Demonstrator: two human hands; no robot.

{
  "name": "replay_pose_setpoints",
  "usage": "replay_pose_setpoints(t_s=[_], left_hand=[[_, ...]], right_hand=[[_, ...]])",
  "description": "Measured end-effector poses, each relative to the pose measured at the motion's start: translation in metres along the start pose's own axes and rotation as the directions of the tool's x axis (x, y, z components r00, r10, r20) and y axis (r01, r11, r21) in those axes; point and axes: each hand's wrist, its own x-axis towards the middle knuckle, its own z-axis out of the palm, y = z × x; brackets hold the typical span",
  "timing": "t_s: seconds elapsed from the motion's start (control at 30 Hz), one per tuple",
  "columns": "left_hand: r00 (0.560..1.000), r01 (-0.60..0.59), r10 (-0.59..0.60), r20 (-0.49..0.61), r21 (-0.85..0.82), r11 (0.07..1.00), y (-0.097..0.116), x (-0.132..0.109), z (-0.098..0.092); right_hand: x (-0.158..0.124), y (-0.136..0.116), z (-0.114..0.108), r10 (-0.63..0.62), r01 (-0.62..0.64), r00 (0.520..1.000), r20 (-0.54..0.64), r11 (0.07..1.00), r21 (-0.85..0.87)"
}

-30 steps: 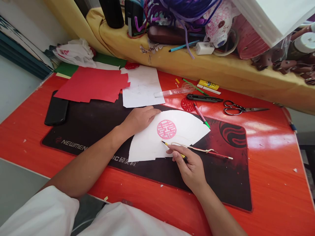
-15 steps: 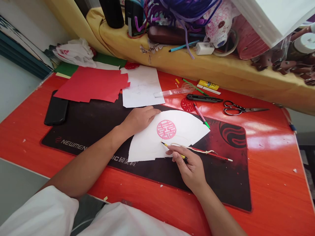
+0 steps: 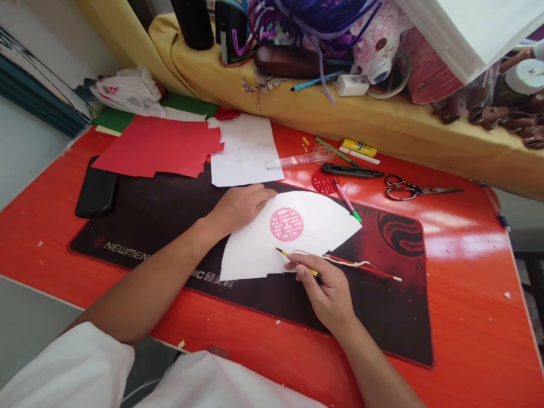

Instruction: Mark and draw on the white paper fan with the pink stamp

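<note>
A white fan-shaped paper lies on the dark desk mat, with a round pink openwork pattern coloured on it. My left hand rests with outstretched fingers along the paper's upper left edge. My right hand grips a slim yellow-and-black pen; its dark tip points at the paper below the pattern. I cannot tell whether the tip touches. Beside that hand lie a red pencil and a cream string. A pink-and-green marker sits by the paper's right edge.
Scissors, a black utility knife, a red paper cutout and a yellow glue stick lie beyond the mat. To the left are red paper, a white sheet and a black phone. A cluttered cloth-covered ledge borders the back.
The pen's tip has shifted very slightly left over the paper. My left hand stays in place on the paper's edge. The whole view has drifted a little.
</note>
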Motion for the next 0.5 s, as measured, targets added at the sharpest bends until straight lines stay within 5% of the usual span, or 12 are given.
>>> replay_pose_setpoints(t_s=[0.27, 0.5], left_hand=[[1.0, 0.002, -0.004, -0.008, -0.15, 0.989, -0.004, 0.002, -0.001], [0.999, 0.026, -0.018, 0.038, -0.233, 0.972, -0.008, 0.003, -0.003]], right_hand=[[-0.008, -0.001, 0.0, 0.138, -0.067, 0.958, -0.251, 0.96, 0.272], [-0.004, 0.007, -0.018, 0.222, -0.029, 0.818, -0.531, 0.937, 0.347]])
